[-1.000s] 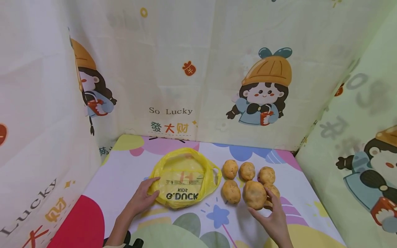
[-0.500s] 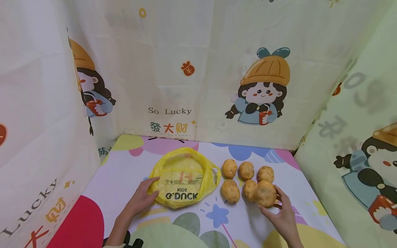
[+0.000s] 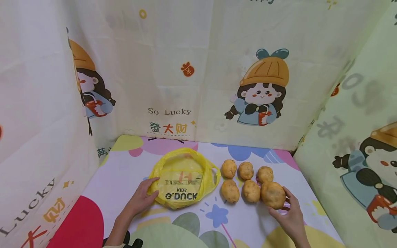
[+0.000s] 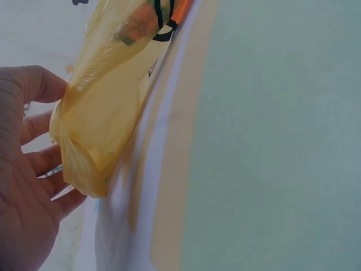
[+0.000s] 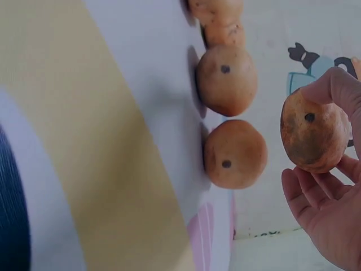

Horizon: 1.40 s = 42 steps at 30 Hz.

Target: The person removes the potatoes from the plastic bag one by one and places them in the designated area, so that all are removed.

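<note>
My right hand (image 3: pixel 291 215) grips a potato (image 3: pixel 273 195) with a dark patch, thumb on one side and fingers on the other. In the right wrist view this potato (image 5: pixel 313 135) is raised off the table, apart from the potatoes (image 5: pixel 234 153) lying there. My left hand (image 3: pixel 144 195) holds the left side of a yellow plastic bag (image 3: pixel 183 175), thumb at the edge and fingers behind the film. The bag lies with its mouth spread wide and upside-down "G.DUCK KIDS" print showing. In the left wrist view its crumpled edge (image 4: pixel 79 164) sits between thumb and fingers.
Several potatoes (image 3: pixel 230 191) lie in two rows right of the bag. A bag handle loop (image 3: pixel 216 175) points toward them. The patterned tablecloth (image 3: pixel 217 215) covers the table, and printed cloth walls (image 3: pixel 211 86) enclose its back and sides.
My right hand has moved right with the potato, uncovering one potato in the front row and covering another at its right end. My left hand and the bag have stayed in place.
</note>
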Each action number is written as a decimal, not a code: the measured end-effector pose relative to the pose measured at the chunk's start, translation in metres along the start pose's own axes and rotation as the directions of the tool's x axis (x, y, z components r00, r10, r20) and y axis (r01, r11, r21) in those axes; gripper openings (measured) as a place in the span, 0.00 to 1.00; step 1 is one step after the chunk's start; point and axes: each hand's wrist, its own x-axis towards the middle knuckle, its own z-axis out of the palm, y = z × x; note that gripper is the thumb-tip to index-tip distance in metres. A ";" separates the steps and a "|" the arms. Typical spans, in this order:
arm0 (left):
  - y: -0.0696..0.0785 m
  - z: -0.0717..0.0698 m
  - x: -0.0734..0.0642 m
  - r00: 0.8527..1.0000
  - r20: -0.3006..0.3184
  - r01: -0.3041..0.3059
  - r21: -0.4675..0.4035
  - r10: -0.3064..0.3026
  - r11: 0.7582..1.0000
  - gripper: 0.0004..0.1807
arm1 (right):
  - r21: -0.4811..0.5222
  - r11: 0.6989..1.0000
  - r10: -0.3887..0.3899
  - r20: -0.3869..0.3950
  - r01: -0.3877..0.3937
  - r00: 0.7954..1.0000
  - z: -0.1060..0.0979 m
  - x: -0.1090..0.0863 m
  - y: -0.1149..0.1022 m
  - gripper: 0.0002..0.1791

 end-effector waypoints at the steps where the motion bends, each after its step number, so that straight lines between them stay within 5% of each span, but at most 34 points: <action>1: 0.000 0.000 0.000 1.000 -0.001 -0.002 -0.003 0.002 1.000 0.28 | -0.003 1.000 0.011 -0.004 -0.011 1.000 -0.001 0.001 0.001 0.54; 19: -0.001 0.000 -0.003 1.000 -0.013 0.000 0.016 0.000 1.000 0.28 | -0.132 0.987 0.088 -0.002 -0.087 0.996 -0.025 0.011 0.026 0.55; 29: -0.002 0.000 -0.002 0.999 -0.035 -0.015 0.033 0.016 0.999 0.27 | -0.195 0.980 0.053 0.015 -0.049 0.998 -0.035 0.018 0.046 0.56; 42: -0.001 0.000 -0.004 1.000 -0.018 0.016 0.023 -0.015 1.000 0.27 | -0.239 0.967 0.121 0.150 -0.083 0.981 -0.037 0.029 0.072 0.55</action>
